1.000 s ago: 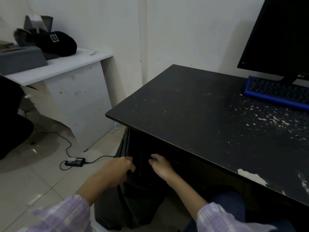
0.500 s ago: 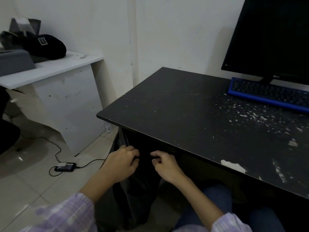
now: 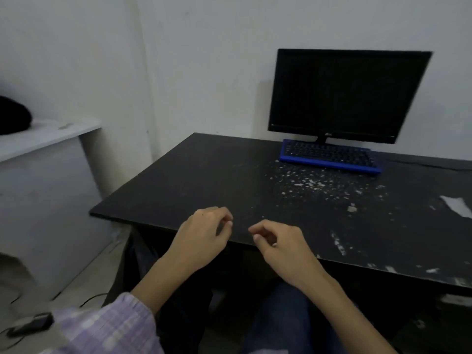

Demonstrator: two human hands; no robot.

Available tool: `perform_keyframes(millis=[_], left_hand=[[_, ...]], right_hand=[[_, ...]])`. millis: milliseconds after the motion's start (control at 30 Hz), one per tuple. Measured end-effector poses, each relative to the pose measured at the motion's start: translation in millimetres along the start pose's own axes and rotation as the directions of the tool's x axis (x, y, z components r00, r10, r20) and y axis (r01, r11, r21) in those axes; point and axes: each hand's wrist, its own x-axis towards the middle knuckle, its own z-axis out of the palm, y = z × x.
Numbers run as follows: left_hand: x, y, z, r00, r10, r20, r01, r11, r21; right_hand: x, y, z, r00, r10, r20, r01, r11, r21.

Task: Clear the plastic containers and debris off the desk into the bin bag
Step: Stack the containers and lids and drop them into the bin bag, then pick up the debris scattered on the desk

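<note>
— While both hands hover loosely curled, holding nothing, where's the mess?
— Debris (image 3: pixel 314 183) at two o'clock on the desk (image 3: pixel 204 180), just before the keyboard (image 3: pixel 329 155).
— Risk?
— Sweeping carelessly could flick crumbs into the keys.

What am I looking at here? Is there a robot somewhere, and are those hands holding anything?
No robot: a person wears one camera on the head, looking forward and down, so you see their own arms. The left hand and right hand hang over the near edge of a black desk, fingers loosely curled, holding nothing. On the desk stand a dark monitor and a blue keyboard in front of it. Pale crumbs of debris lie scattered near the keyboard. A dark bin bag hangs below the desk's edge. No plastic containers show.
</note>
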Motion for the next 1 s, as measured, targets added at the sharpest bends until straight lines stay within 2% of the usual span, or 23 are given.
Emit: perform_keyframes(millis=[233, 500, 800, 1000], left_hand=[[74, 76, 55, 0.992, 0.100, 0.079, -0.088, 0.985, -0.150], [152, 161, 143, 0.959, 0.216, 0.183, -0.188, 0.969, -0.158], [231, 234, 220, 0.888, 0.306, 0.343, -0.274, 0.952, -0.138], [251, 236, 236, 0.888, 0.309, 0.342, -0.273, 0.950, -0.150]], right_hand=[[-4, 59, -71, 0.976, 0.164, -0.142, -0.179, 0.979, -0.101], [13, 154, -152, 0.858, 0.354, -0.373, -0.449, 0.869, -0.208], [51, 259, -243, 0.706, 0.397, -0.586, -0.652, 0.687, -0.320], [64, 294, -270, 0.603, 0.456, -0.654, -0.783, 0.494, -0.378]])
